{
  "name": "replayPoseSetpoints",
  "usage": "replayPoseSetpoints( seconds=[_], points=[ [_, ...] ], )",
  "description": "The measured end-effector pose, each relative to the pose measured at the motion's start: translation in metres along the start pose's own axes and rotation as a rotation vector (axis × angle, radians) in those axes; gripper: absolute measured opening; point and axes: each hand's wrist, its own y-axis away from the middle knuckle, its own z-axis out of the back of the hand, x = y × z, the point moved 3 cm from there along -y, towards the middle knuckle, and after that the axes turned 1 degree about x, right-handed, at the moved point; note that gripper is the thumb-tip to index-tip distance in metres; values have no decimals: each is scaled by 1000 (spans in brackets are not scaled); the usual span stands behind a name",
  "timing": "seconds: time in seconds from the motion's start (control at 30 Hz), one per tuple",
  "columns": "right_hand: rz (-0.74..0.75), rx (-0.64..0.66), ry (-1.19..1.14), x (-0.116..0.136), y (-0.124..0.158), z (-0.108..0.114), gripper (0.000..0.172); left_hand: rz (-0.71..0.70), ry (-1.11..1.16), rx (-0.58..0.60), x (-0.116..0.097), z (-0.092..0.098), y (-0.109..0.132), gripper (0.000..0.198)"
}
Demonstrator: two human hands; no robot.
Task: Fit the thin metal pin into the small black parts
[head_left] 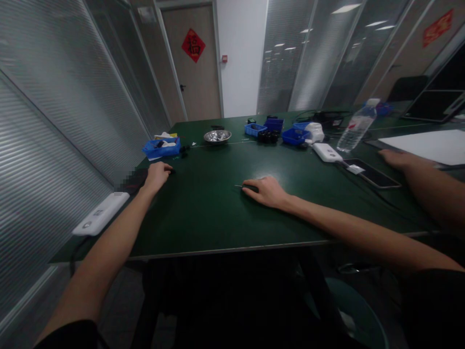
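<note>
My right hand (pixel 267 191) rests low over the green table (pixel 203 208), closed around the dark handle of a screwdriver (pixel 250 187). Its thin metal shaft points left. Farther left, my left hand (pixel 158 174) is at the table's left side, fingers bent down together over a small black object (pixel 172 171). What that object is cannot be made out. Just beyond the left hand stands a blue bin (pixel 162 149) with mixed small items in it, and small black pieces (pixel 184 150) lie beside it.
A metal bowl (pixel 217 137) holds small parts. Blue bins (pixel 293 137) and black parts (pixel 268 136) stand at the back. White power banks (pixel 327 152) (pixel 101 213), a phone (pixel 372 173) and a bottle (pixel 358 128) lie or stand around. Another person's hand (pixel 395 159) reaches in at right.
</note>
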Motion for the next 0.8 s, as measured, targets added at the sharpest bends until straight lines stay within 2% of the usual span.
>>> replayPoseSetpoints(
  seconds=[0.33, 0.8],
  points=[
    [18, 10, -25, 2, 1, 4, 50, -6, 59, 11, -7, 4, 3, 37],
    [1, 10, -8, 3, 0, 3, 49, -33, 71, -23, -1, 0, 1, 38]
  ],
)
